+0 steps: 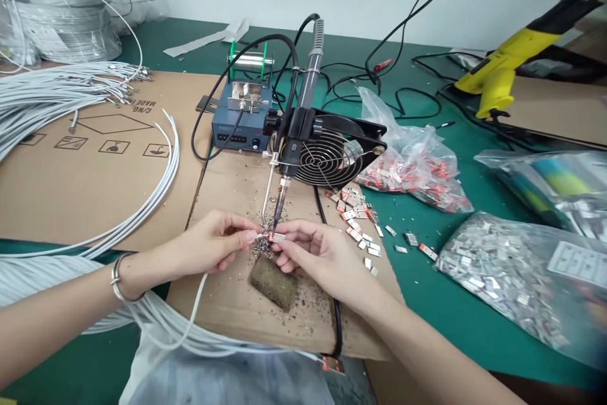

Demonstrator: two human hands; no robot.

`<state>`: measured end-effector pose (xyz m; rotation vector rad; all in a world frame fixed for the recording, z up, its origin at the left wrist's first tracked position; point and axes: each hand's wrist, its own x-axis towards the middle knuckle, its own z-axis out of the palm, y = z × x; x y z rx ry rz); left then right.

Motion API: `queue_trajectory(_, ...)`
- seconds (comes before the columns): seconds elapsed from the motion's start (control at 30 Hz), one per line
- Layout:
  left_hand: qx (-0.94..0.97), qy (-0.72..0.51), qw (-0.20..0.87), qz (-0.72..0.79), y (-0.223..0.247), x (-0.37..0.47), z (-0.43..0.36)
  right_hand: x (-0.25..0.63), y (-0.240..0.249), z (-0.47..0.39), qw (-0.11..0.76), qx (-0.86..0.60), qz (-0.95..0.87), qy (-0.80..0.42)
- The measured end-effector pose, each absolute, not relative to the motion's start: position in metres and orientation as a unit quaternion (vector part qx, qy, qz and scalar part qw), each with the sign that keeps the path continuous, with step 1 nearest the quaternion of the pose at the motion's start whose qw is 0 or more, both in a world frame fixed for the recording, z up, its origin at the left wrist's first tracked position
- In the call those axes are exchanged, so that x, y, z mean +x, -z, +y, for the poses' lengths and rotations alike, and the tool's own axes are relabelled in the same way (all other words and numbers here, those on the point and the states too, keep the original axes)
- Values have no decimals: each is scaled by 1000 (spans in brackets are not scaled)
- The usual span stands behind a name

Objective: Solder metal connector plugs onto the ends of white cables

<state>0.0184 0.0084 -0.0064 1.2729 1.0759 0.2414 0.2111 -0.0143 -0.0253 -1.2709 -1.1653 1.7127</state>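
Note:
My left hand [219, 242] pinches the end of a white cable [198, 297], which trails down toward my lap. Between the thumb and fingers of my right hand [318, 248] is a small metal connector [277, 237] with an orange-red part. The cable end and the connector meet right under the tip of a soldering iron [283, 193], clamped upright in a stand. A thin bent metal tube [268, 193] comes down beside the iron tip. Below my fingers lies a brownish sponge block [273, 283], with dark solder bits scattered around it.
A blue soldering station [241, 127] with a solder spool [249, 61] stands behind. Right of the iron are a black fan [327, 155], loose connectors [353, 215] and bags of metal parts [497, 278]. Bundled white cables [57, 95] lie left; a yellow heat gun [507, 64] is far right.

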Motion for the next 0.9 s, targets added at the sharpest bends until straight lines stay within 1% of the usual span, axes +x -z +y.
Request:
queue_trajectory(0.07,564,-103,667,475,7,19,8,210,27,-15,357,-489,-432,-668)
queue_trajectory(0.27,571,-83,672,464,7,22,9,211,26,-15,343,-494,-417,-682)
queue_trajectory(0.6,557,-72,672,482,3,23,9,211,20,-15,352,-517,-411,-663)
queue_trajectory(0.9,546,-75,671,496,0,24,10,211,20,-15,367,-508,-410,-663)
